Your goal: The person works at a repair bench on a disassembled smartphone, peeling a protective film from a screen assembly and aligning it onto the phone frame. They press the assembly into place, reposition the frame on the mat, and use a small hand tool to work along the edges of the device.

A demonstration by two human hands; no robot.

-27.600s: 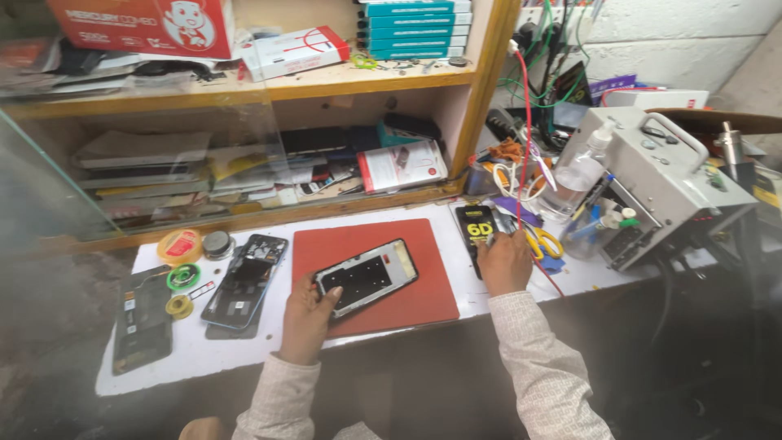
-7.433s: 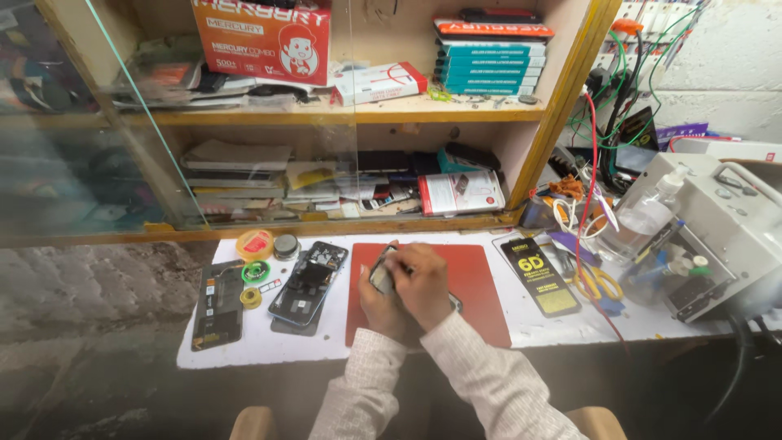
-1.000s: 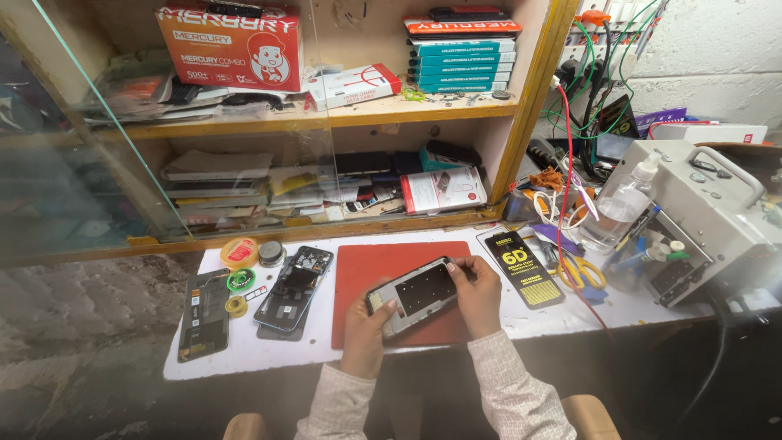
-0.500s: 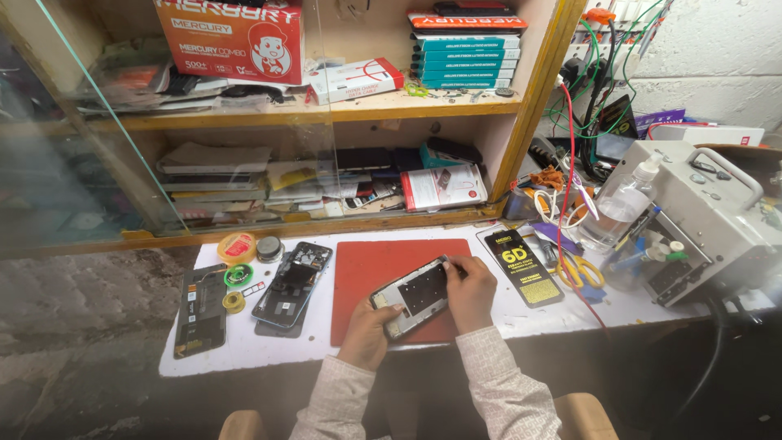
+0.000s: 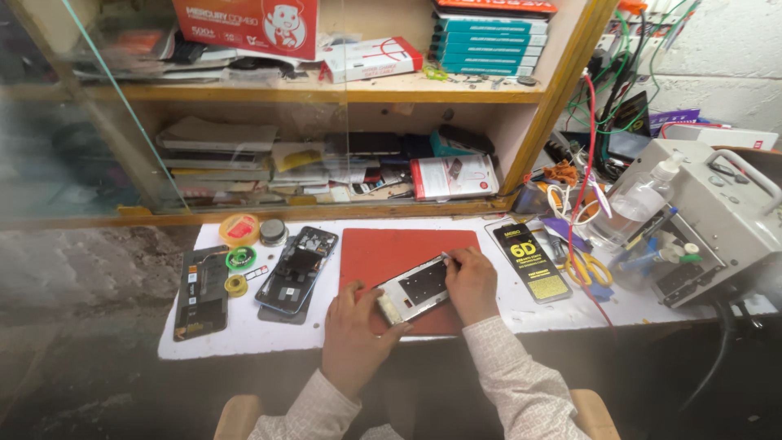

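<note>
The person sits at a white worktop with a red work mat (image 5: 383,248) at its middle, and everything else here is placed from that mat. Over the mat's near right corner they hold a phone frame (image 5: 414,288), silvery at the rim with a dark inner panel, tilted and lifted a little off the surface. The left hand (image 5: 352,334) is at the mat's near edge, its fingers curled closed around the lower end of the frame, thumb on top. The right hand (image 5: 471,281) sits at the mat's right edge, its fingers bent in and pinched at the frame's upper corner; whether a small tool is between the fingertips I cannot tell.

Just left of the mat lies an opened phone (image 5: 297,269) with its insides showing, and further left a dark phone back panel (image 5: 202,292). Between those two are small tape rolls (image 5: 239,259), green and yellow, and at the far left corner a yellow tape roll (image 5: 240,230) with a round tin beside it. Right of the mat lies a black screen-protector packet (image 5: 533,262), then yellow-handled scissors (image 5: 585,269). Further right stands a clear pump bottle (image 5: 634,200) against a grey machine (image 5: 717,216). Behind the mat rises a wooden shelf (image 5: 326,94) crowded with boxes and papers.
</note>
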